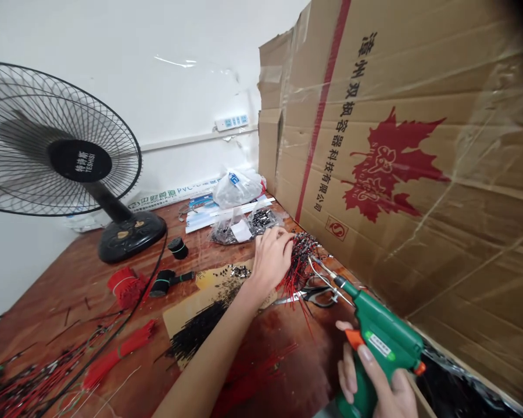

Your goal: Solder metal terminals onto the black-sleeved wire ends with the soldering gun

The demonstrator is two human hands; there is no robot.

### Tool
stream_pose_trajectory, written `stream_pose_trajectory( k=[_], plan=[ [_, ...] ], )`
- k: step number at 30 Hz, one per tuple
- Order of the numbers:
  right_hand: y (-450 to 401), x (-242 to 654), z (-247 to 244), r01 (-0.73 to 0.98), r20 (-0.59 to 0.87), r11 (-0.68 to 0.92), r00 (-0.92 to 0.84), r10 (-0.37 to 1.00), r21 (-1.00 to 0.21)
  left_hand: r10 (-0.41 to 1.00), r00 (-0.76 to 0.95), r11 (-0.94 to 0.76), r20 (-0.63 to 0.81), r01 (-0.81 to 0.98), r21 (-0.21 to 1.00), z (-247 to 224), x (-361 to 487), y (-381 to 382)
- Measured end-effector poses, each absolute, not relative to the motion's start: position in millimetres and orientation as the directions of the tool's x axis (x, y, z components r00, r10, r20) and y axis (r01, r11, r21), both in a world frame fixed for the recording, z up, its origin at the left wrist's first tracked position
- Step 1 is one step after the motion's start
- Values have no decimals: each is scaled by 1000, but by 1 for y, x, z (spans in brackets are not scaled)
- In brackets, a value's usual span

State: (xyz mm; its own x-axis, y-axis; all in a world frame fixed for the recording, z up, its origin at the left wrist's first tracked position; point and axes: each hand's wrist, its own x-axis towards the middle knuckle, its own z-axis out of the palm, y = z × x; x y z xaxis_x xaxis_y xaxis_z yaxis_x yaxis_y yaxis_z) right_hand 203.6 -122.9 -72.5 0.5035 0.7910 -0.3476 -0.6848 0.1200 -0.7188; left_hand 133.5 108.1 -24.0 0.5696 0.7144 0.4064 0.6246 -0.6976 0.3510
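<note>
While the left hand works: it sits at the far bundle, the right one hangs back with the tool.
Left hand (271, 255): stretched well forward, fingers curled down and pinching into the red wires (297, 264); exactly which strand it has, I cannot tell.
Right hand (375, 380): low and close to the body, wrapped round the grip of the green gun (381, 339), one finger lying by the orange trigger.
Gun axis: runs from lower right up to upper left, metal tip (326, 271) aimed at the bundle.
Tip to wires: near, just to the right of the red strands, not touching as far as I can see.
Wire axis: strands fan from the dark terminal ends at top down toward the person, crossing the gun's line at an angle.
Nearer hand: the left, already on the bundle; the right is well apart from it, only the tip reaches close.
Direction from right hand: wires lie ahead and to the left.
Scissors (314, 295): flat on the table (82, 278), just under the tip, between gun and wires.
Box (401, 151): cardboard wall hard along the right side, hemming in the gun arm.
Fan (47, 145): far left, well clear.
</note>
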Motion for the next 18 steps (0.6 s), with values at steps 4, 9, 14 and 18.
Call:
stream_pose_trajectory(
  k=[4, 9, 14, 18],
  plan=[
    [-125, 207, -75, -698, -366, 102, 487, 793, -709, 765, 493, -644, 415, 599, 476, -19, 81, 105],
    [-127, 207, -69, -685, -385, 61, 479, 788, -726, 848, 453, -529, 273, 725, 440, -15, -10, 101],
    [-127, 205, -64, -691, -389, 52, 465, 796, -721, 820, 554, -570, 143, 769, 289, -24, -20, 91],
    [-126, 204, -62, -660, -377, 57, 495, 783, -749, 774, 628, -633, 78, 767, 105, -35, 16, 81]
  ],
)
